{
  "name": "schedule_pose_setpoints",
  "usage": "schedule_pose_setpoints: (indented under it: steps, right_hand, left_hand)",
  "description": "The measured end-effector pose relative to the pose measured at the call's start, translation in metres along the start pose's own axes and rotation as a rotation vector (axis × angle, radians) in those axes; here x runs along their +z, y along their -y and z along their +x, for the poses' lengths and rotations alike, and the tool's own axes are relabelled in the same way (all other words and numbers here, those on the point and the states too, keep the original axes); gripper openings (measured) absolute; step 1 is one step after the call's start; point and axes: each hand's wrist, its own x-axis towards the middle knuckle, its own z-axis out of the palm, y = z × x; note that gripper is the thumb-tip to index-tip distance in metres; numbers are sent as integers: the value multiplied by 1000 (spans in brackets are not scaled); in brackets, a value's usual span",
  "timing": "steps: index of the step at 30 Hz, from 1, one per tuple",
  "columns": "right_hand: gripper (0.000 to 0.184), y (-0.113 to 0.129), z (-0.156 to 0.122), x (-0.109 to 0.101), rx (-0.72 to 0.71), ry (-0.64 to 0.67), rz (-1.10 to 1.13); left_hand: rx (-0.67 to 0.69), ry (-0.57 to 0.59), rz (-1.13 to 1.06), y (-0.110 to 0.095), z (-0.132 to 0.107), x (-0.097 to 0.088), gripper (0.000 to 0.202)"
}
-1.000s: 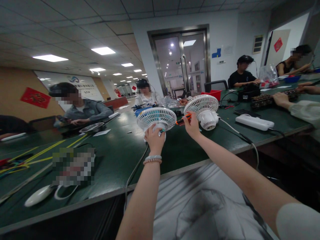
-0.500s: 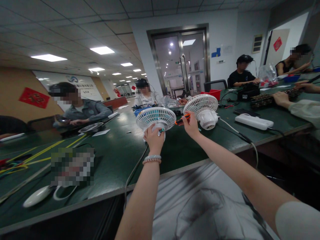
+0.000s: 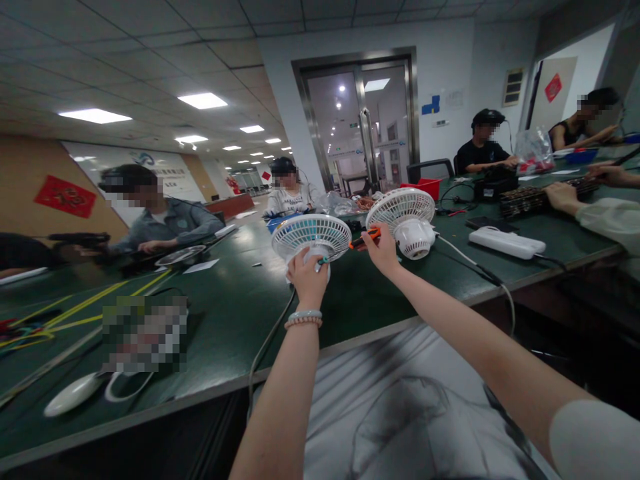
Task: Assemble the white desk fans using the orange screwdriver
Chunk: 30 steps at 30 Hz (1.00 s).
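My left hand (image 3: 307,279) is wrapped round the back of a small white fan (image 3: 293,233), whose round slotted grille faces away from me. A little teal piece (image 3: 323,261) shows at its fingertips; what it belongs to is hard to make out. My right hand (image 3: 384,255) grips an orange and black screwdriver (image 3: 367,238) by the handle, beside the fan's right edge. The thin shaft points left towards the teal piece; whether the tip touches anything is not clear. A second white fan (image 3: 415,233) lies just beyond my right hand.
The green table (image 3: 235,320) also bears a white power strip (image 3: 507,242) at right, a dark phone (image 3: 493,225) and a red bin (image 3: 425,185) behind the fans. Yellow strips (image 3: 95,297) and a white rounded object (image 3: 73,395) lie at left. Several people sit around the table.
My hands, the fan and the screwdriver hold nearly the same place. The person at left now has a dark tool-like object near their hand.
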Motion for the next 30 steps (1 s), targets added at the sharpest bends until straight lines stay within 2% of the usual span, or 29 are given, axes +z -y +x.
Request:
schedule_pose_setpoints:
  steps: [4, 10, 30]
  right_hand:
    - [33, 4, 0, -3, 10, 22, -23]
    - [15, 5, -1, -7, -34, 43, -42]
    - [33, 14, 1, -12, -136, -76, -355]
  left_hand:
    - [-11, 6, 1, -1, 0, 0, 15]
    - [-18, 14, -4, -2, 0, -2, 15]
    - [-13, -3, -9, 1, 1, 2, 15]
